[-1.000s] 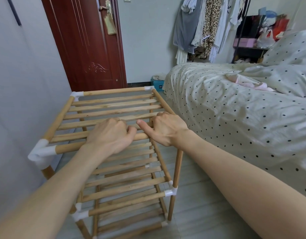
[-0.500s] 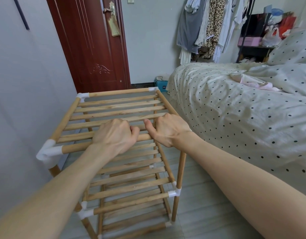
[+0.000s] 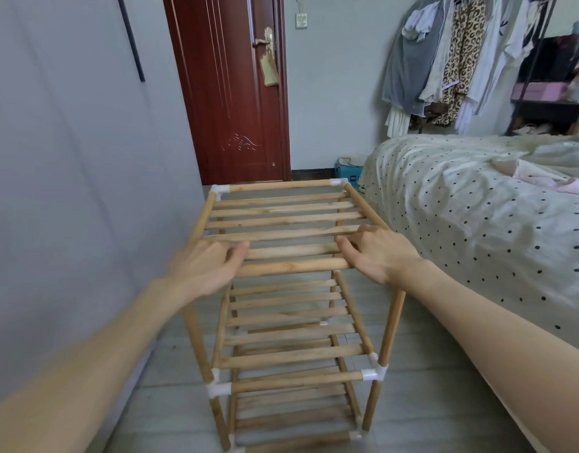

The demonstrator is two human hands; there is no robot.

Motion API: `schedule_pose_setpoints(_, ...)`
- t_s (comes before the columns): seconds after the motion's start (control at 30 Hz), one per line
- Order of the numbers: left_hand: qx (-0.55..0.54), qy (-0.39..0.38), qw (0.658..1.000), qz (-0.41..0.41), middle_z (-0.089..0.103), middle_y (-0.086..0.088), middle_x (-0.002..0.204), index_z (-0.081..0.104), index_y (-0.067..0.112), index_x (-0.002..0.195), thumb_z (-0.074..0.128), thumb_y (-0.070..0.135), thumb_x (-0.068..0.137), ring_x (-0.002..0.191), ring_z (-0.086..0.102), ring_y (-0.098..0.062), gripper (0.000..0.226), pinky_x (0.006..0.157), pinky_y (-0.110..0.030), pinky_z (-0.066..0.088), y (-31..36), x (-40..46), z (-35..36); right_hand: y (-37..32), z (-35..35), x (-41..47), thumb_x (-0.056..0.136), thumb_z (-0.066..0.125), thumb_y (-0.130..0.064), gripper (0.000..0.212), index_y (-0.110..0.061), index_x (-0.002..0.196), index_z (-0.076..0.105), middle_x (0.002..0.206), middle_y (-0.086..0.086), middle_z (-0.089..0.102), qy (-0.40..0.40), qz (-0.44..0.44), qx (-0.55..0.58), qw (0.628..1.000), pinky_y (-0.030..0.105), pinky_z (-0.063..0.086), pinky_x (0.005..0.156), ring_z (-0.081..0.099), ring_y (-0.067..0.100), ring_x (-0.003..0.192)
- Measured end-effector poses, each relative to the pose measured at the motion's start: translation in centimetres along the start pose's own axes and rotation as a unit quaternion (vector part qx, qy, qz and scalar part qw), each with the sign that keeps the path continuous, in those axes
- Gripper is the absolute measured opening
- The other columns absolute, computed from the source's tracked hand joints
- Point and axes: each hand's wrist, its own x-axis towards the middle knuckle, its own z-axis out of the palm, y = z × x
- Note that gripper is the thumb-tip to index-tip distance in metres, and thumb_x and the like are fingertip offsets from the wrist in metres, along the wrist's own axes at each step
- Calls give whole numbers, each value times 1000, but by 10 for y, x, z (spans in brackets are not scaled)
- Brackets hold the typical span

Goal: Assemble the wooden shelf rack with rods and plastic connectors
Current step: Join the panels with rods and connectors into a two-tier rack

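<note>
A big grey wall [image 3: 69,191] runs along the side of the left hand [image 3: 203,269]. On the side of the right hand [image 3: 378,253] is a bed [image 3: 477,223] with a pale cover full of small black dots. It is just beside the rack. Under everything is a grey floor [image 3: 428,403] made of long boards.

Far past both hands is a dark red door [image 3: 229,93] with a gold handle, and a tan tag hangs from the handle. If there is writing on the tag, it is too small to read. Beyond the right hand, clothes [image 3: 445,60] hang in a row, and one has leopard spots. A small blue box [image 3: 347,170] sits on the floor at the foot of the bed.

The wooden rack [image 3: 288,289] stands on the floor between the wall and the bed, right under the hands. It has three shelves made of round wooden rods. White plastic connectors [image 3: 374,374] join the rods at the corners.

Both hands rest on the near corners of the top shelf, one at each end of the front rod [image 3: 291,266]. The fingers of both hands look loose and fairly straight, and lie on the wood. The picture is blurred there, so I cannot tell if any finger hooks under a rod.
</note>
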Motion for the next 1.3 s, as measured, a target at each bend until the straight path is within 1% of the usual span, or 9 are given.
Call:
schedule_pose_setpoints(0.3, 28, 57, 998, -30, 55, -4, 62, 56, 12, 64, 18, 43, 95, 55, 52, -15, 58, 47, -24, 31, -2, -1, 4, -7, 2, 1, 97, 17, -46, 54, -14, 86, 59, 89, 4, 53, 36, 41, -31, 998, 31, 34, 68, 51, 21, 86)
schedule_pose_setpoints(0.57, 31, 75, 996, -47, 52, -4, 57, 55, 12, 61, 25, 35, 94, 49, 49, -15, 50, 44, -24, 29, -3, 5, 9, -6, 2, 8, 97, 20, -42, 51, -11, 83, 58, 92, 10, 58, 15, 42, -40, 998, 31, 34, 69, 50, 21, 86)
schedule_pose_setpoints(0.67, 40, 36, 998, -46, 60, 1, 80, 62, 19, 77, 25, 38, 93, 75, 56, -15, 44, 54, -26, 36, -3, 5, 5, -4, 0, 6, 97, 23, -42, 47, -12, 87, 59, 93, 8, 58, -13, 48, -4, 999, 31, 36, 72, 53, 23, 89)
schedule_pose_setpoints(0.73, 18, 3, 999, -48, 59, 6, 107, 63, 27, 99, 26, 41, 95, 106, 50, -15, 40, 77, -31, 43, -4, 6, 1, -4, -5, 5, 98, 23, -43, 48, -14, 90, 61, 98, 8, 60, -23, 57, 47, 997, 32, 38, 76, 55, 25, 96)
schedule_pose_setpoints(0.83, -12, -18, 995, -102, 38, 0, 145, 47, 29, 133, 24, 49, 97, 135, 30, -19, 47, 111, -43, 25, -7, 10, -2, 6, -7, 8, 99, 18, -44, 55, -16, 114, 62, 130, 10, 54, -18, 75, 32, 997, 39, 30, 106, 45, 24, 125)
schedule_pose_setpoints(0.97, 18, -19, 992, -120, 11, -1, 157, 14, 23, 149, 16, 56, 95, 144, 13, -21, 63, 117, -48, 10, -5, 11, 10, 29, -1, 12, 100, 12, -47, 61, -14, 150, 15, 158, 7, 8, -83, 149, 86, 982, 38, 4, 116, 5, 20, 145)
schedule_pose_setpoints(1.07, 25, -56, 992, -106, 8, 4, 158, 9, 27, 150, 10, 53, 95, 145, 8, -17, 61, 117, -47, 7, -6, 13, 11, 30, 4, 16, 98, 10, -52, 65, -13, 151, 9, 158, 6, 3, -96, 156, 104, 978, 33, 4, 115, 1, 18, 146)
schedule_pose_setpoints(1.2, 45, -47, 994, -83, 39, 7, 147, 46, 34, 134, 9, 48, 97, 134, 35, -18, 54, 109, -43, 25, -2, 8, 6, 24, 3, 7, 97, 20, -51, 55, -19, 124, 55, 145, 5, 41, 12, 168, 99, 981, 37, 36, 96, 41, 26, 129)
schedule_pose_setpoints(1.3, 100, 133, 984, -58, 68, 3, 91, 68, 28, 106, 17, 40, 99, 79, 61, -20, 53, 60, -27, 40, 6, -4, 10, 13, 4, -9, 99, 29, -38, 44, -19, 103, 68, 115, 2, 66, 170, 104, 27, 980, 35, 44, 79, 58, 27, 104)
